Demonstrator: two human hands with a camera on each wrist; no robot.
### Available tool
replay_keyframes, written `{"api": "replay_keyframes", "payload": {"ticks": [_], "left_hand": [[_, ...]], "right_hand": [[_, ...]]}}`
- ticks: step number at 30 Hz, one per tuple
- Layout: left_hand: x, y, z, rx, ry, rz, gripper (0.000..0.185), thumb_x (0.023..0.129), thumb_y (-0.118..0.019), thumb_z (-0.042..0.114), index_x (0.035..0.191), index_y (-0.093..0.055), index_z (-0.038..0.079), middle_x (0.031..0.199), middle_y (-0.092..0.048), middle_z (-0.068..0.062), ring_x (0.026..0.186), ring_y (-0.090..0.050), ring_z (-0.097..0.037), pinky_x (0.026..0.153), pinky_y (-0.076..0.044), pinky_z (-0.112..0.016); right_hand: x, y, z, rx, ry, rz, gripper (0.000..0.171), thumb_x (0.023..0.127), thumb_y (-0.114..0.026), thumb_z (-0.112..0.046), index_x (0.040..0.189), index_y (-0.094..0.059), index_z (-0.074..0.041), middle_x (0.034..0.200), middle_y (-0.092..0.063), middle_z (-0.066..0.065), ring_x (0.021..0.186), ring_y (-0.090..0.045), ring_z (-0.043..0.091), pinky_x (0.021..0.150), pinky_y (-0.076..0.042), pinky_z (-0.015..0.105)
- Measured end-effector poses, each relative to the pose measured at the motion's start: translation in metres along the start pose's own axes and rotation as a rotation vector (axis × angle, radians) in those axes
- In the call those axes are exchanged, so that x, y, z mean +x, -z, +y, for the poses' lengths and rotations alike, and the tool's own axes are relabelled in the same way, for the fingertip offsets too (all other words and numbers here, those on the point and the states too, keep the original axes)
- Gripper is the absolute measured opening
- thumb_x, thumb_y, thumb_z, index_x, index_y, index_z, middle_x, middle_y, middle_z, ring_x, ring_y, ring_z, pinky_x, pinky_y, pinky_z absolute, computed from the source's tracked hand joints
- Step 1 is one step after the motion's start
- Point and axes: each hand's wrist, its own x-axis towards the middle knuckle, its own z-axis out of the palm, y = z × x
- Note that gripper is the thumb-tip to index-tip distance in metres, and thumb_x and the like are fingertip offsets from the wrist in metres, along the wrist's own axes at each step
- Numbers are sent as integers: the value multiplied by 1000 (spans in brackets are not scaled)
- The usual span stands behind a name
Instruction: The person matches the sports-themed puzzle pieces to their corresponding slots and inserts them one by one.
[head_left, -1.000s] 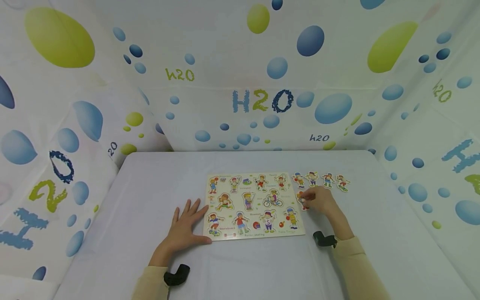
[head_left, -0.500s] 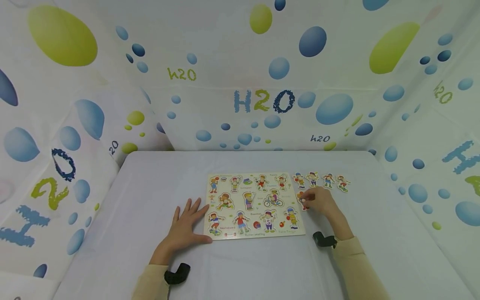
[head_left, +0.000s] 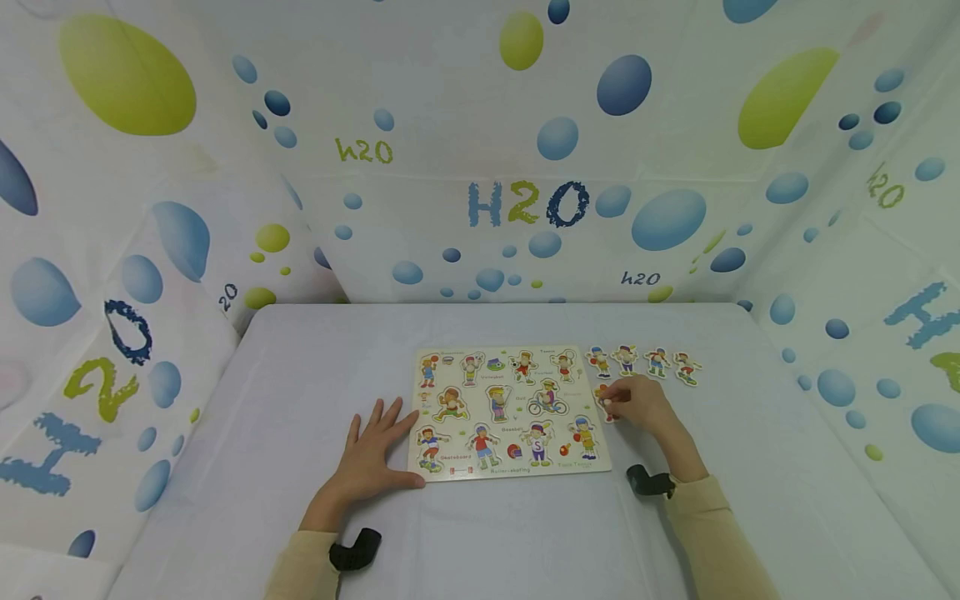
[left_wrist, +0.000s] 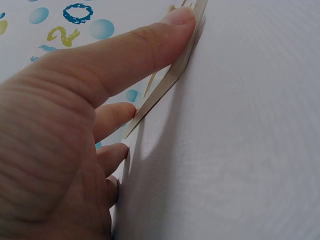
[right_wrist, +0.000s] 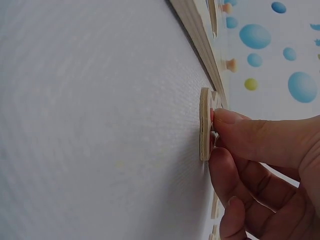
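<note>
A wooden puzzle board printed with sporting children lies flat on the table. My left hand lies flat with fingers spread, its thumb and fingertips pressed against the board's left edge. My right hand pinches the small knob of a loose figure piece just right of the board; the right wrist view shows that piece resting on the table with finger and thumb on its peg.
A row of several loose figure pieces lies beyond my right hand. The grey table is enclosed by bubble-print "H2O" sheeting at the back and both sides. Black wrist mounts sit on both forearms.
</note>
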Motion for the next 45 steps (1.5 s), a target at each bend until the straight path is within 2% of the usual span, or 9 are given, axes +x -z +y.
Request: {"api": "replay_keyframes", "payload": {"ticks": [12, 21, 36, 45], "left_hand": [[-1, 0, 2, -13, -1, -3, 107, 58, -88, 50, 148, -44, 12, 162, -21, -17, 150, -4, -43, 117, 8, -63], [-2, 1, 3, -15, -12, 7, 107, 58, -88, 50, 147, -44, 11, 161, -22, -19, 150, -5, -45, 117, 7, -64], [0, 2, 3, 9, -5, -10, 107, 59, -87, 52, 148, -43, 12, 162, -20, -17, 150, -4, -44, 117, 8, -64], [0, 0, 0, 12, -11, 6, 106, 58, -88, 50, 147, -44, 12, 161, -22, -18, 150, -6, -45, 117, 6, -65]], "right_hand": [[-4, 2, 0, 20, -31, -7, 12, 85, -71, -8, 96, -74, -4, 88, -65, 9, 75, -58, 18, 62, -47, 27], [-2, 14, -10, 63, -41, 35, 16, 88, -70, -9, 103, -73, -4, 91, -69, 10, 75, -61, 18, 63, -48, 26], [18, 7, -51, 153, 153, 189, 13, 83, -72, -2, 95, -75, 1, 82, -72, 13, 69, -66, 18, 59, -49, 26], [34, -4, -80, 155, 145, 154, 14, 86, -72, -8, 98, -76, -2, 84, -72, 12, 72, -65, 21, 61, -47, 26]]}}
